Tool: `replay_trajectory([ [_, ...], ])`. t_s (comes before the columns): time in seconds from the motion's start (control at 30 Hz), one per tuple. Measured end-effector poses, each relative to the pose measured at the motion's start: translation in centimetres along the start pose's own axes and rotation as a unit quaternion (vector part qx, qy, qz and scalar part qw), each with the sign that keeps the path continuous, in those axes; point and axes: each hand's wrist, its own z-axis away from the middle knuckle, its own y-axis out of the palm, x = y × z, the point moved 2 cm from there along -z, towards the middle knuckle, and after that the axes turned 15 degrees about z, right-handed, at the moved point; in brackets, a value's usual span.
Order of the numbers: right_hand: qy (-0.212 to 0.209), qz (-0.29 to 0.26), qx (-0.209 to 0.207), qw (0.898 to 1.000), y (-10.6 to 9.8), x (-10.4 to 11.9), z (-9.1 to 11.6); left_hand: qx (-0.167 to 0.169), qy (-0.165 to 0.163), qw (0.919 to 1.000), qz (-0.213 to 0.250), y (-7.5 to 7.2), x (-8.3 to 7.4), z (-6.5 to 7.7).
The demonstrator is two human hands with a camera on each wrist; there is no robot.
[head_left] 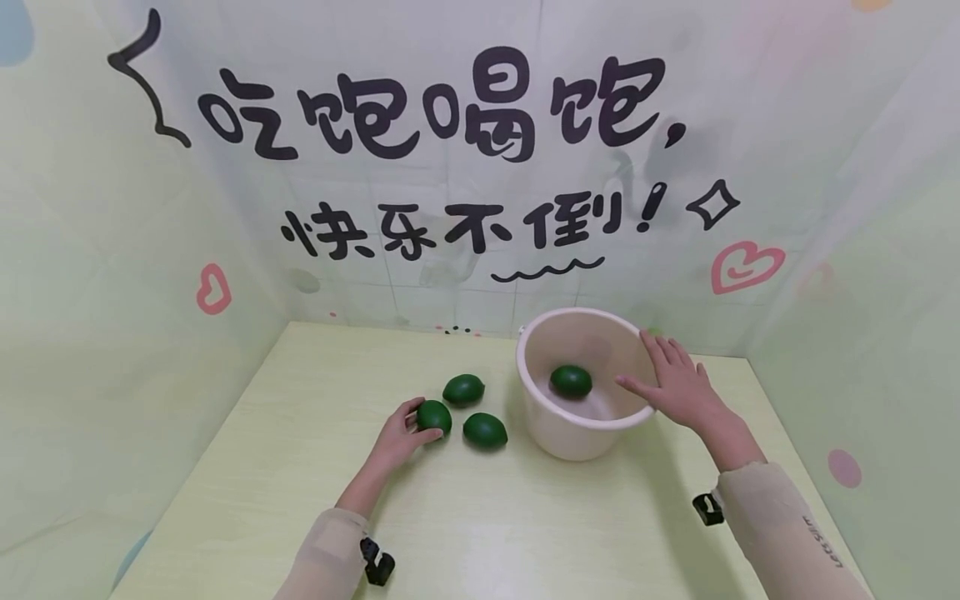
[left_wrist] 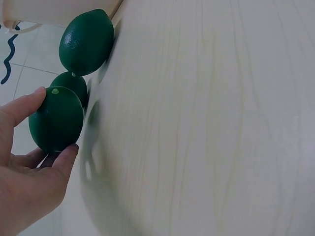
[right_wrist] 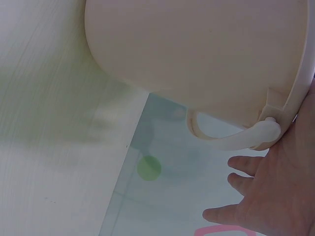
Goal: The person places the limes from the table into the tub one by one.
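One lime [head_left: 437, 417] is pinched in your left hand [head_left: 397, 437]; two other limes [head_left: 485, 431] lie near it on the counter [head_left: 465, 533], so three are left outside. Farther off, a fourth lime [head_left: 572, 382] is already in the bucket [head_left: 576, 442]; your right hand [head_left: 684, 388] touches it, fingers extended.

Green limes [head_left: 485, 431] beside and inside bucket [head_left: 573, 442]

The surface [head_left: 457, 533] bears the bucket [head_left: 566, 437], one lime [head_left: 572, 382] inside; left of the bucket are a rear lime [head_left: 463, 390], a front lime [head_left: 485, 431] and, farther left, another lime [head_left: 434, 418] in the left hand [head_left: 397, 435].
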Motion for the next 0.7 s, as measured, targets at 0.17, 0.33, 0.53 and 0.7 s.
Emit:
replay_trajectory([
  [0.17,-0.002,-0.002,-0.002,1.000,-0.02,0.04,0.03,0.001,0.000,1.0000,0.000,-0.02,-0.25,0.22],
  [0.33,-0.002,-0.003,-0.002,1.000,-0.09,0.09,0.08,0.000,-0.002,1.0000,0.002,-0.02,-0.33,0.23],
  [0.53,-0.001,-0.003,-0.001,1.000,-0.14,0.10,0.10,0.001,-0.002,1.0000,0.004,0.05,-0.39,0.21],
  [0.7,-0.002,-0.006,0.000,1.000,-0.14,0.09,0.10,0.005,0.002,1.0000,0.004,0.05,-0.80,0.50],
])
